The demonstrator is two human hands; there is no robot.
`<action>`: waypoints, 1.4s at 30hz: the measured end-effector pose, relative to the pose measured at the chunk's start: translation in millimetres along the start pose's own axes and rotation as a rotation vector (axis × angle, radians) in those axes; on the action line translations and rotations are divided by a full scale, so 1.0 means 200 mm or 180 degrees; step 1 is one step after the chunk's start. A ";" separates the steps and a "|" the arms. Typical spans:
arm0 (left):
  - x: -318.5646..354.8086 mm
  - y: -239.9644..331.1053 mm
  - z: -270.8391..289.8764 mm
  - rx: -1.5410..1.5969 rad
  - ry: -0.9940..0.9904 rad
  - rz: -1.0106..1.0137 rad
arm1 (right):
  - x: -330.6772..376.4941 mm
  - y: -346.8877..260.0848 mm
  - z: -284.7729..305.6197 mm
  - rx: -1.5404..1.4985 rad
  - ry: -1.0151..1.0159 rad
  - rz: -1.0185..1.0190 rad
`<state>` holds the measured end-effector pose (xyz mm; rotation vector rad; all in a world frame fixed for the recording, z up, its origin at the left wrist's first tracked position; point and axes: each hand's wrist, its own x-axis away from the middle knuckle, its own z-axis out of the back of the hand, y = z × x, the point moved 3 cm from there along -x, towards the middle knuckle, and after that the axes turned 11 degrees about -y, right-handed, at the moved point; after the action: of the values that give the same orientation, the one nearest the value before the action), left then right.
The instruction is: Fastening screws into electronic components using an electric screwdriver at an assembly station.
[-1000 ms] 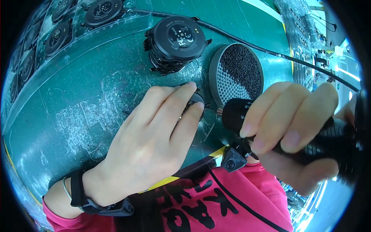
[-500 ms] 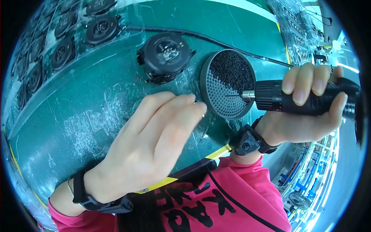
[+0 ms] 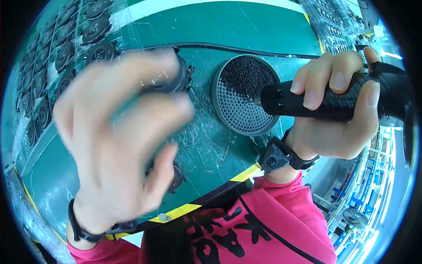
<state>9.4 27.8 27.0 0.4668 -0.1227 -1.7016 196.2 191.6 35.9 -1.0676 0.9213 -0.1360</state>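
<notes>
My right hand (image 3: 336, 97) is wrapped round a black electric screwdriver (image 3: 303, 99), held nearly level. The tip of the screwdriver is over a round grey dish (image 3: 215, 94) with a dimpled floor. Tiny black screws (image 3: 248, 75) are heaped across its far half. My left hand (image 3: 127, 141) is raised, blurred by motion, with fingers and thumb apart and nothing seen between them. Behind its fingers sits a round black watch-like module (image 3: 176, 83), partly covered. A second round black part (image 3: 177, 178) lies on the mat beside my left thumb, mostly hidden.
Clear plastic trays (image 3: 77, 39) with rows of round black modules stand at the left. A black cable (image 3: 228, 46) crosses the green mat (image 3: 211, 26) behind the dish. Yellow-and-black tape (image 3: 182, 213) marks the near table edge. More trays (image 3: 329, 26) are at the far right.
My left hand has moved left from beside the dish, and its fingers have spread. A round black part now shows near its thumb. The screwdriver has shifted slightly left over the dish.
</notes>
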 end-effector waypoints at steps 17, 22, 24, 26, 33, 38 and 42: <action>0.07 0.12 -0.31 0.1054 -0.0702 -0.0275 | 0.00 -0.06 0.02 -0.0689 -0.0419 0.0602; 0.07 0.10 -0.35 0.1473 -0.0509 -0.0327 | 0.02 -0.08 -0.03 -0.1023 -0.0322 0.0667; 0.07 0.10 -0.36 0.1482 -0.0483 -0.0314 | 0.03 -0.05 -0.12 -0.1566 -0.0509 0.0692; 0.07 0.10 -0.36 0.1486 -0.0445 -0.0323 | 0.04 -0.05 -0.15 -0.1832 -0.0602 0.0693; 0.08 0.10 -0.36 0.1555 -0.0436 -0.0283 | 0.03 -0.08 -0.17 -0.1239 -0.1107 0.0290; 0.08 0.10 -0.37 0.1528 -0.0379 -0.0336 | 0.01 -0.11 -0.15 -0.0928 -0.1436 0.0063; 0.09 0.11 -0.37 0.1505 -0.0316 -0.0295 | 0.04 -0.11 -0.19 -0.0826 -0.1392 0.0327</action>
<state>54.5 20.4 -37.8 0.7453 -0.5920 -1.7864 180.9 149.8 42.8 -1.2239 0.6029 0.3009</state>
